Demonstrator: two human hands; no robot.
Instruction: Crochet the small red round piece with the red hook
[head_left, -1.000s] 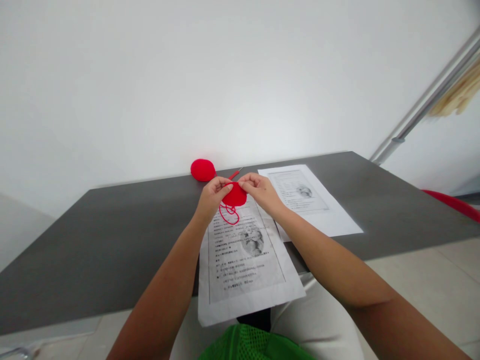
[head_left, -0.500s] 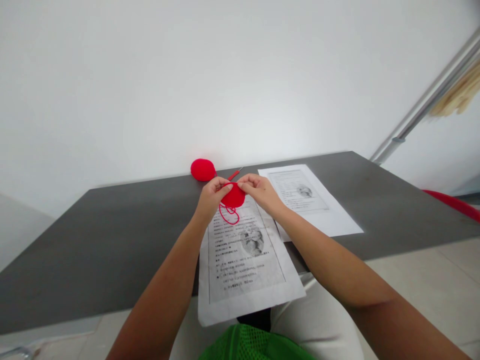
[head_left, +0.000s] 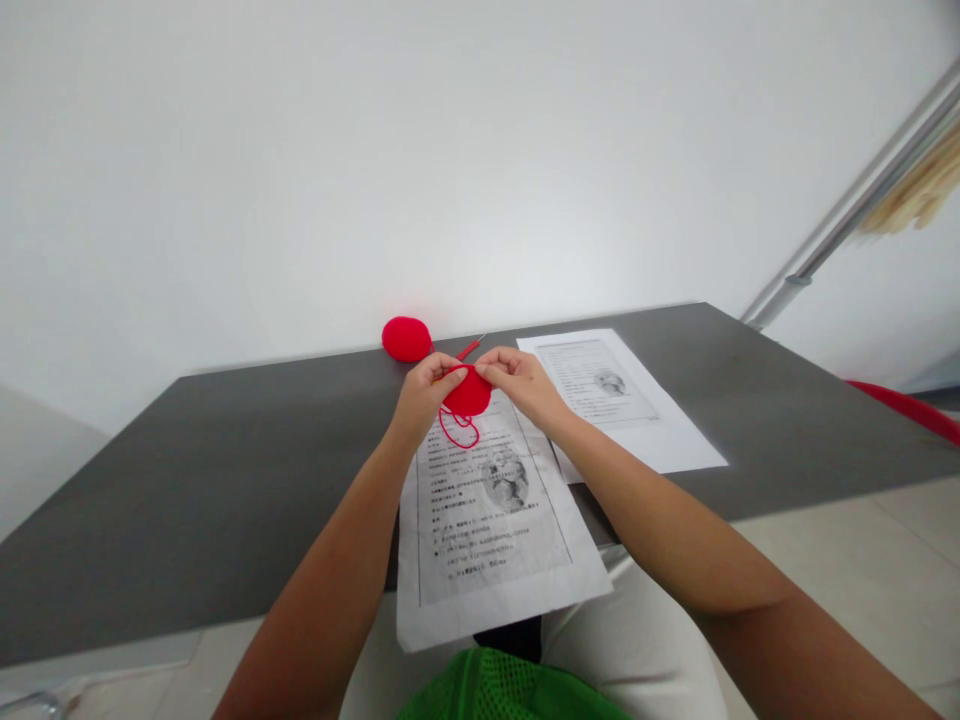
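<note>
Between my two hands is a small red crocheted piece, its upper edge pinched from both sides. My left hand is closed on its left part, thumb on top. From the other side my right hand pinches the right part between thumb and fingers. A loose loop of red yarn dangles below the piece, over a printed sheet. Just behind the hands lies a crochet hook with a red handle and a metal tip. A red yarn ball rests against the wall, left of the hook.
A second printed sheet lies to the right on the dark grey table. The nearer sheet hangs over the table's front edge above my lap. A white wall stands behind, and a metal pole slants at the right.
</note>
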